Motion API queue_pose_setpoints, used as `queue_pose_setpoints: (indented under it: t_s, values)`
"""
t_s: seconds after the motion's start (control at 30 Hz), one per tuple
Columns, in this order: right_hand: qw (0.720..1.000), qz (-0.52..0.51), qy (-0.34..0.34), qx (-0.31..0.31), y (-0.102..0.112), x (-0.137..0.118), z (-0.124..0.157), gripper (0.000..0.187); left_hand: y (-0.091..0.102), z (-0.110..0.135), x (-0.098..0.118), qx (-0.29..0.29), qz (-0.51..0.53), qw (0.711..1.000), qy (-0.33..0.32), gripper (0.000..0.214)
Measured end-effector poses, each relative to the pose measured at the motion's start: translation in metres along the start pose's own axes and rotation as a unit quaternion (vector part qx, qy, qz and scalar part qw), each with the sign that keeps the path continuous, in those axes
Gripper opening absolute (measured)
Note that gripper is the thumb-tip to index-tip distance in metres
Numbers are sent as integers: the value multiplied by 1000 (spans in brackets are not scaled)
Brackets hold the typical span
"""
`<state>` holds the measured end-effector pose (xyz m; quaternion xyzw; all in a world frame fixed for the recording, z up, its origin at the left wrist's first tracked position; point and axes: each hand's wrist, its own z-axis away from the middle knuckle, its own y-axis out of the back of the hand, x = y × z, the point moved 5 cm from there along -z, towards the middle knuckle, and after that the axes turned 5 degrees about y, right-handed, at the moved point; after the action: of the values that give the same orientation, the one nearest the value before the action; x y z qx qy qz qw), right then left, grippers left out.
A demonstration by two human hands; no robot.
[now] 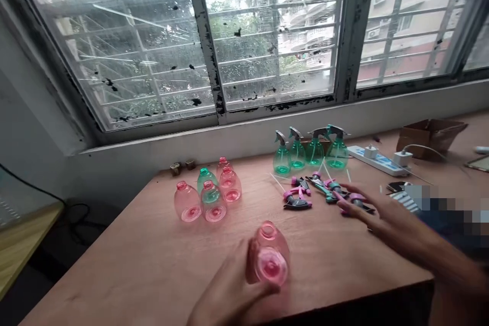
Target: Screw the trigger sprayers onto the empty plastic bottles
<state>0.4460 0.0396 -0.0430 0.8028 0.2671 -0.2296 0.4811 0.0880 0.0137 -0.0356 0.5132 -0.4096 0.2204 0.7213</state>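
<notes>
My left hand [239,285] is wrapped round a pink see-through bottle [272,249] with an open neck, tilted above the front of the table. My right hand [382,214] reaches over a loose pile of spray trigger heads [298,201]. Its fingers are stretched and apart, close around a pink-collared trigger head [357,198]; whether they touch it I cannot tell. The heads are black with pink or green parts, and some have thin white tubes. To the left stand several capless pink bottles [187,202] and one green bottle [204,175].
Several green bottles with spray heads fitted [282,160] stand along the window wall. A white power strip [376,160] with plugs, an open cardboard box [420,142] and a partly blurred-out person [439,214] are at the right. The wooden table [133,260] has its front edge near me.
</notes>
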Motion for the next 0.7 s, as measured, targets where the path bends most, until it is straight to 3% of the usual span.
queue_pose_setpoints:
  t_s: [0.07,0.13,0.23,0.3,0.37,0.43,0.53,0.6,0.7]
  values:
    - [999,23,-5,41,-12,-7,16,68,-15,-3,17,-64,13,998,20,85]
    - [997,45,11,-63,-46,-21,14,66,-19,-4,24,-82,10,996,23,96]
    - [988,73,-2,-137,-85,-38,0,68,-4,0,24,-34,24,998,-57,100]
    - [983,68,-5,-173,-102,-45,-3,68,12,8,25,50,54,987,-144,87]
    - [978,65,-11,-196,-107,-48,2,67,26,21,27,171,110,959,-196,68]
    - [978,73,-32,-193,-103,-48,8,70,30,32,29,260,205,924,-191,61]
    - [980,84,-57,-172,-94,-50,14,85,18,36,34,269,346,884,-161,81]
    - [980,76,-61,-175,-94,-50,15,88,12,34,40,264,380,869,-176,88]
    - [980,41,-45,-190,-98,-48,13,60,14,25,45,283,392,846,-223,82]
